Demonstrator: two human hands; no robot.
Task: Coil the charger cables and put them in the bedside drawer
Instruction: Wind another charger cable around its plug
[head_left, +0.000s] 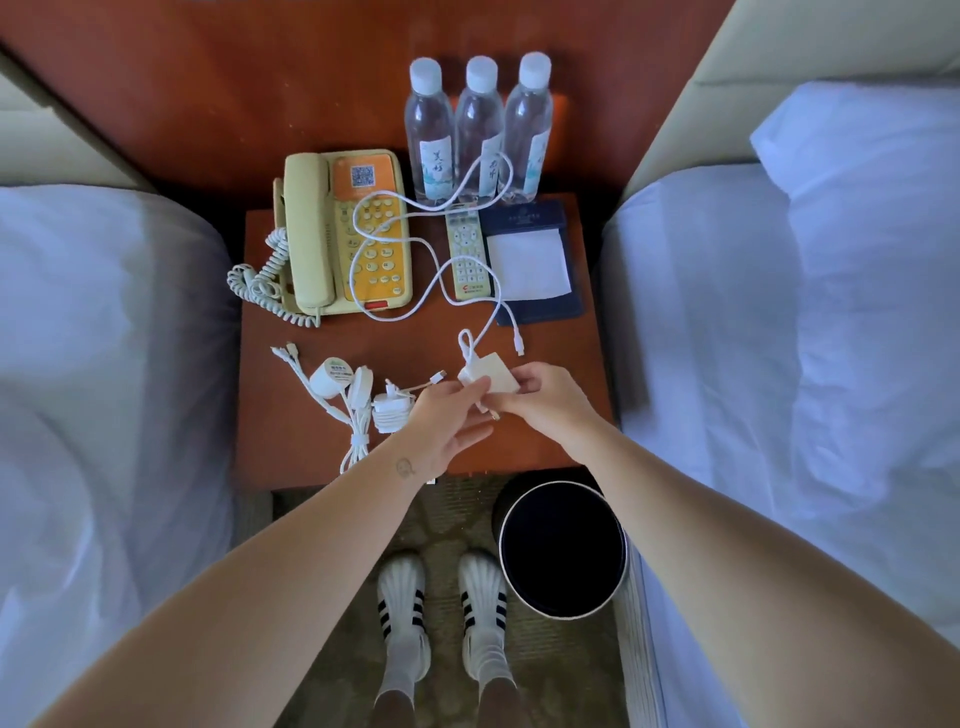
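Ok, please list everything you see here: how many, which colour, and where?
table: 1, red-brown, between beds
beds: 2, white, either side
phone: 1, cream and orange, back left
bottles: 3, clear, white caps, back
remote: 1, pale, right of phone
notepad: 1, white, blue holder, right of remote
long cable: 1, white, loose over phone and remote
charger block: 1, white, in right hand
tied cable: 1, white, front left
small charger: 1, white, beside tied cable
bin: 1, black, floor
shoes: 2, white, black stripes, floor
left hand: 1, touching charger block, grip unclear
right hand: 1, holding charger block
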